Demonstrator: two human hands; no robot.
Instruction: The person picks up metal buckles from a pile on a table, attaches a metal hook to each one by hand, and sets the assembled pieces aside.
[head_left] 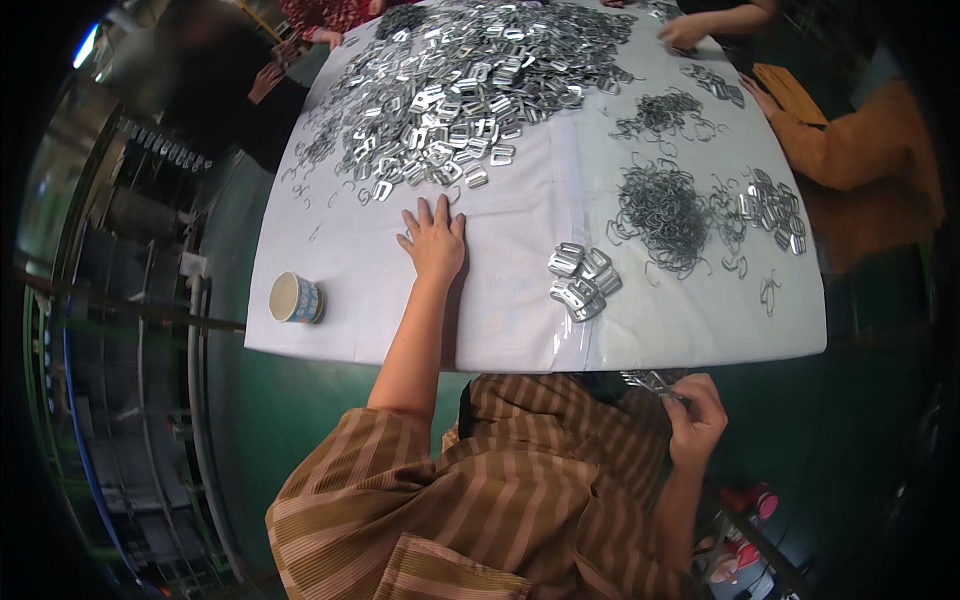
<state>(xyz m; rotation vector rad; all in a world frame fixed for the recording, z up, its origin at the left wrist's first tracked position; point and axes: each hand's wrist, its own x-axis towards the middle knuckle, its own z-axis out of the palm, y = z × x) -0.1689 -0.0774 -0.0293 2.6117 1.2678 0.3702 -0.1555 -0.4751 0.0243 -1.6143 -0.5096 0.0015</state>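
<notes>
My left hand lies palm down on the white-covered table, its fingers spread. Just beyond its fingertips begins a large heap of flat silver metal buckles. A small bit of wire shows beside its thumb. My right hand is off the table's near edge, at the right, closed on several small silver metal pieces whose exact kind I cannot make out. Between my hands, near the front edge, is a small cluster of buckles. Right of it lies a tangled pile of bent wire hooks.
A patterned paper cup stands at the table's left. More buckles and another wire pile lie at the right. Co-workers are around the far and side edges; one in orange sits at right near a yellow-orange box.
</notes>
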